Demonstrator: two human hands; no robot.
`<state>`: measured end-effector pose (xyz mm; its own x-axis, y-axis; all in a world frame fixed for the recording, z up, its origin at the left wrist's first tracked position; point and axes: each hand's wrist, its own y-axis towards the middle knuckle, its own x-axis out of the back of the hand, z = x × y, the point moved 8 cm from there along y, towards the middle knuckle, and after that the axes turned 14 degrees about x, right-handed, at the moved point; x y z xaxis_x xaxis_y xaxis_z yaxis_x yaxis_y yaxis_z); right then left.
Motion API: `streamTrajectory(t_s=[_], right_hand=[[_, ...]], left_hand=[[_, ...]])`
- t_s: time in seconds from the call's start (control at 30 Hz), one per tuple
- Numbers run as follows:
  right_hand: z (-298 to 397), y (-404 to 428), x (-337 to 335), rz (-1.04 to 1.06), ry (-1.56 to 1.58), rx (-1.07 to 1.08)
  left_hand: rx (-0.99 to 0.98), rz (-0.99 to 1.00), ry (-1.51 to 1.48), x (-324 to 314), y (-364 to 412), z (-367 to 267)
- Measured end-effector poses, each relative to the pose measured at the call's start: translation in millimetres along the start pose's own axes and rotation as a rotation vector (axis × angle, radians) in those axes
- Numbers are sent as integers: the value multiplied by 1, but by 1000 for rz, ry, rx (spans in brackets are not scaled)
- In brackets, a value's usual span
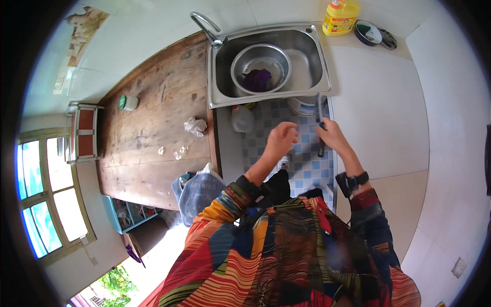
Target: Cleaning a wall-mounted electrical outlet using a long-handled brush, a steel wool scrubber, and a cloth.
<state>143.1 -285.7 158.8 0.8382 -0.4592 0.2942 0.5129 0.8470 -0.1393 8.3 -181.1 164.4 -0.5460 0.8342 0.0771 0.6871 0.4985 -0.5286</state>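
Note:
My right hand [333, 135] grips a slim knife-like tool [320, 109] by its black handle. Its narrow grey blade points towards the sink's front edge, and the handle's end shows below my hand; blur hides its exact kind. To the left, my left hand [282, 139] hovers over the tiled floor with loosely curled fingers and nothing visible in it. Beyond both hands, a stainless-steel sink [326, 82] holds a round metal basin [234, 73]. Inside the basin lies a dark purple cloth [257, 80] in what looks like water.
Left is a worn wooden counter [153, 115] with a green-lidded jar [128, 103] and a crumpled cloth [195, 126]. A yellow detergent jug [340, 17] and a bowl [368, 33] stand behind the white counter [376, 107]. Beneath the sink are a plastic jug [243, 119] and a bucket [303, 106].

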Motion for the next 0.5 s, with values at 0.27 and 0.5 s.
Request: streamTrajectory(t_s=[0.27,0.5], right_hand=[[-6,143,-43,218,38,19],[-45,243,-61,277,-322,145]], left_hand=[[202,-204,-57,82,89,8],[146,-377,18,132,186,33]])
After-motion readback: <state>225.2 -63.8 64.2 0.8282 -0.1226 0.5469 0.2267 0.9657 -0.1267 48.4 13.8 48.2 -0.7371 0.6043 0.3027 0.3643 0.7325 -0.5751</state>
